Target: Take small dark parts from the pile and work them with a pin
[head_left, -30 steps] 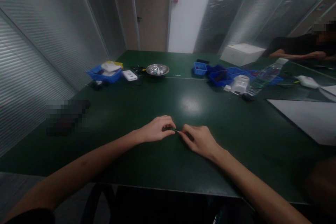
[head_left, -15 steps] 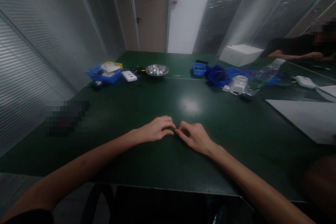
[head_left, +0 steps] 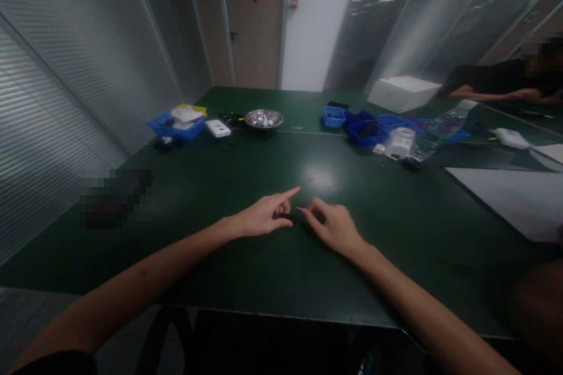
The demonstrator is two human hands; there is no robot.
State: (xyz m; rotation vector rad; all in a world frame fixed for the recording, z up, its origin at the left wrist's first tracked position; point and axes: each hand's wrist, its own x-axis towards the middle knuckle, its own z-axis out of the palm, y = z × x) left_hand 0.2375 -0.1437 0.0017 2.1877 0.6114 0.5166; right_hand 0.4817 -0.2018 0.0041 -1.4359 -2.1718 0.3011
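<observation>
Over the near middle of the green table (head_left: pixel 211 199), my left hand (head_left: pixel 259 216) has its index finger stretched out and the other fingers curled. A small dark piece (head_left: pixel 290 218) shows between its thumb and curled fingers, too dim to name. Just to the right, my right hand (head_left: pixel 333 224) is closed in a pinch. From its fingertips a small, thin, pale piece (head_left: pixel 299 208) sticks out toward the left hand. A narrow gap separates the two hands.
A shiny metal bowl (head_left: pixel 264 112) holds small items at the back. Blue trays (head_left: pixel 187 132) stand at left, and more blue bins (head_left: pixel 334 118) at right beside a plastic bottle (head_left: pixel 440 132) and white box (head_left: pixel 402 94). Another person (head_left: pixel 497 85) sits far right.
My left index finger has lifted and straightened. My right hand has drawn slightly right, away from the left, with the thin pale piece now showing at its fingertips.
</observation>
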